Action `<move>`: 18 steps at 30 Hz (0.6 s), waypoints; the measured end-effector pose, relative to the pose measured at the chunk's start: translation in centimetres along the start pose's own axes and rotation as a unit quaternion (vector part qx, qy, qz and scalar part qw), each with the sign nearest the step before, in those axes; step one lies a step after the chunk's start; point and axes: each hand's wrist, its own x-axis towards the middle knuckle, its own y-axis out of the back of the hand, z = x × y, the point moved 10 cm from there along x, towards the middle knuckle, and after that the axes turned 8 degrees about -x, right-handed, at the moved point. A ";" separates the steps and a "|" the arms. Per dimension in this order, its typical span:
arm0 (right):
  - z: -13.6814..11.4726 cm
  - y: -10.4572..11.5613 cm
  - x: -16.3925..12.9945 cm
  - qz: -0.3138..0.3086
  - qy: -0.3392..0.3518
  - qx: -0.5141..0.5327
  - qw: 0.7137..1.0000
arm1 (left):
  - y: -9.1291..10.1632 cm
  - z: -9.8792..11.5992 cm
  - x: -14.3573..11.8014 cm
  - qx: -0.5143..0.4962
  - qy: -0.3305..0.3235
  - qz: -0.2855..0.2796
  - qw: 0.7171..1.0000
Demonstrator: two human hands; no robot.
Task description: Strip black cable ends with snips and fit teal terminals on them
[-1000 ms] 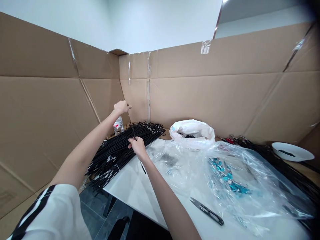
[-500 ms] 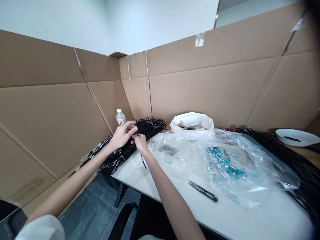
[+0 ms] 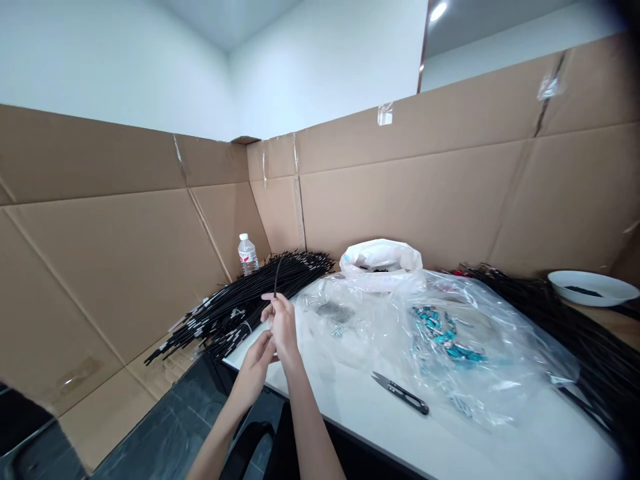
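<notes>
The right hand (image 3: 283, 325) pinches the black cord (image 3: 277, 277), which rises toward 12 o'clock; guide it clear of the cord bundle (image 3: 243, 293) at 11 o'clock. Brace with the left hand (image 3: 258, 357), close at 7 o'clock; its grip is hidden, so cannot be told.

Near the surface's (image 3: 350, 407) left corner, the right grip (image 3: 283, 325) is held curled just above the left grip (image 3: 259, 360); both forearms (image 3: 306, 417) are bared.

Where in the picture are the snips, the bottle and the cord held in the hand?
Snips (image 3: 395, 389): head view, where blades meet handles.
Bottle (image 3: 248, 256): head view, on the label.
Held cord (image 3: 277, 280): head view, on its upper part.
</notes>
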 end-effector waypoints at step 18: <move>-1.6 4.3 -5.3 -0.047 -0.007 -0.133 0.990 | 2.7 0.7 1.1 -0.067 -0.009 0.083 0.994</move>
